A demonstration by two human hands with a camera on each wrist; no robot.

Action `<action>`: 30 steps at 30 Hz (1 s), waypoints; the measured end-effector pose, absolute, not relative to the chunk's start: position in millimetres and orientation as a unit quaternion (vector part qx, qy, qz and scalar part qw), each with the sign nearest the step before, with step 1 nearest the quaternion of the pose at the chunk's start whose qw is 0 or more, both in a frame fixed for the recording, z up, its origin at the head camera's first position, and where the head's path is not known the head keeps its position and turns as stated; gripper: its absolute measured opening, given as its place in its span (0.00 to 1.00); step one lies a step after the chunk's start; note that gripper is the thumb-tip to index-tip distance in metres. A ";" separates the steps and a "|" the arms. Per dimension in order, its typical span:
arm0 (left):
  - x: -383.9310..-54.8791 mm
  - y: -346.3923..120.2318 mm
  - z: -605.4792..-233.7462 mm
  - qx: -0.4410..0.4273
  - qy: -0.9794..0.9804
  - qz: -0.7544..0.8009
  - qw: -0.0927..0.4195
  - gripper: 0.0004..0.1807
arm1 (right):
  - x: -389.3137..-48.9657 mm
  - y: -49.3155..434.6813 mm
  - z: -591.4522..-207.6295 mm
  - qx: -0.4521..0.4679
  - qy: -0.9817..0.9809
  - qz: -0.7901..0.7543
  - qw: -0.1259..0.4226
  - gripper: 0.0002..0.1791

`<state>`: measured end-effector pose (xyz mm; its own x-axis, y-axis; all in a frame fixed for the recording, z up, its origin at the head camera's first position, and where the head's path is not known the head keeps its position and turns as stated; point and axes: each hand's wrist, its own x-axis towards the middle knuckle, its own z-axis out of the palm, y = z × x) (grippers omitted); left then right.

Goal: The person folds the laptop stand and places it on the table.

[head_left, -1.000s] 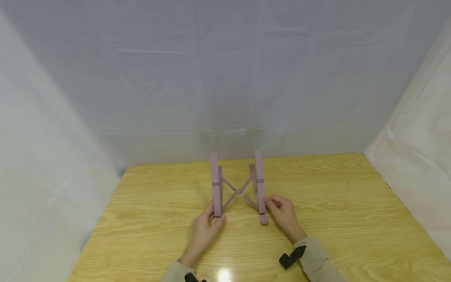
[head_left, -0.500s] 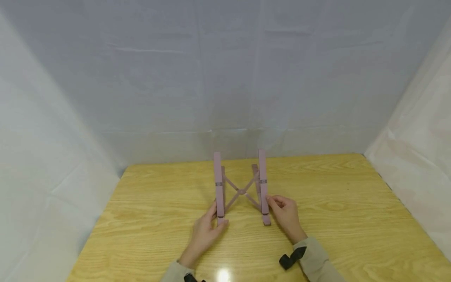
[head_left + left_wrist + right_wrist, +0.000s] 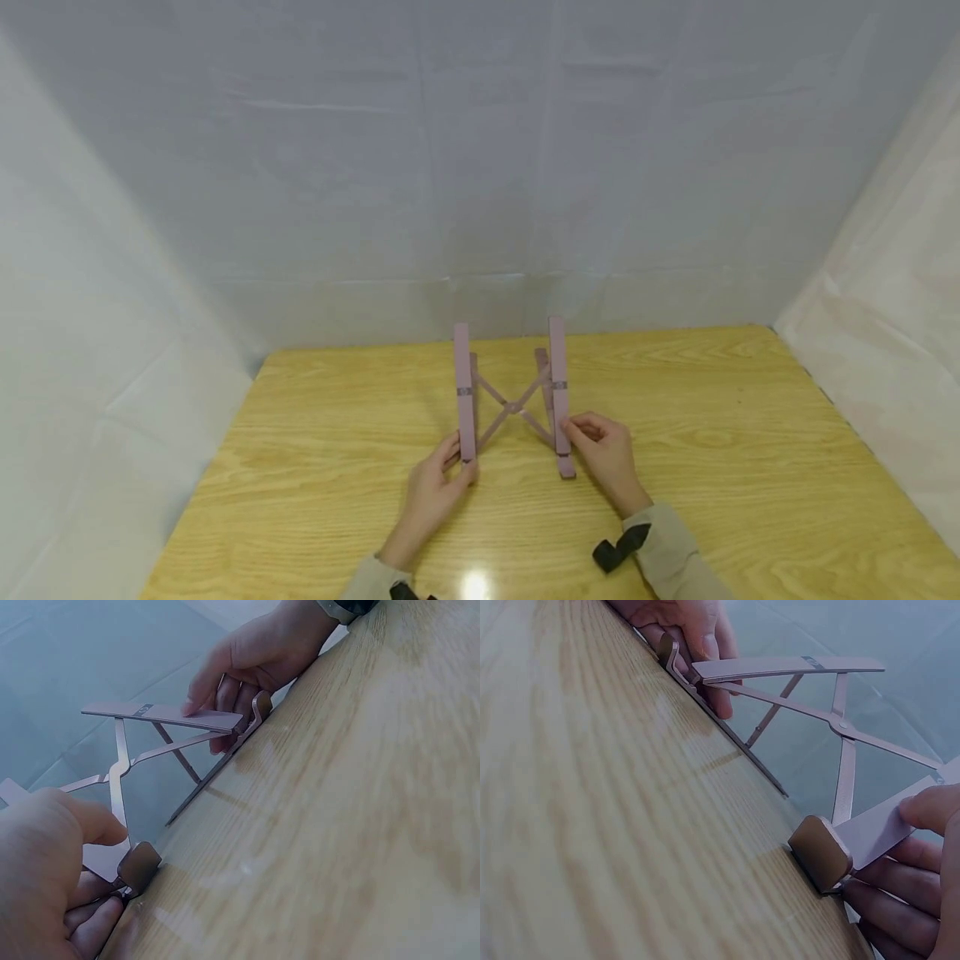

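Left hand [image 3: 432,489] grips stand [image 3: 513,408] at its 7 o'clock, right hand [image 3: 607,457] pinches it at 4, presumably to steady the spread.

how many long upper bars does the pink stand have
2: the left bar, held at its near end by the left hand, and the right bar, held near its near end by the right hand. No others show.

A mauve folding laptop stand [image 3: 513,407] sits unfolded on the wooden table [image 3: 675,392], its two banded rails [image 3: 557,354] sloping up from their lipped front ends, linked by pivoted X-shaped crossbars [image 3: 842,726]
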<state>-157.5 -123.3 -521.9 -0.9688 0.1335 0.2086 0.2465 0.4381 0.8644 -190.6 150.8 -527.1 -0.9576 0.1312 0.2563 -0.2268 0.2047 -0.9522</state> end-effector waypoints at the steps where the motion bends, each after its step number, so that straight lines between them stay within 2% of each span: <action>1: -157.4 -123.4 -521.7 -0.111 -0.847 -0.517 0.054 0.27 | -190.0 150.1 -525.3 0.029 -0.763 0.631 0.139 0.07; 10: -156.8 -123.1 -521.6 -0.119 -0.856 -0.499 0.058 0.30 | -175.9 144.0 -496.3 0.036 -0.774 0.618 0.137 0.05; 17: -155.9 -124.4 -522.7 -0.143 -0.859 -0.489 0.056 0.34 | -189.0 149.1 -525.1 0.028 -0.763 0.626 0.161 0.04; 22: -156.3 -125.6 -525.1 -0.151 -0.861 -0.483 0.052 0.35 | -191.2 151.5 -531.6 0.047 -0.757 0.626 0.181 0.05; 30: -159.0 -123.7 -522.6 -0.105 -0.822 -0.558 0.045 0.26 | -192.5 149.4 -529.3 0.019 -0.753 0.630 0.186 0.04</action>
<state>-159.0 -123.7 -522.6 -0.9742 0.1220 0.1901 0.2217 0.3562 0.9077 -192.5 149.4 -529.3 -0.9299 0.2056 0.3049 -0.2639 0.2044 -0.9426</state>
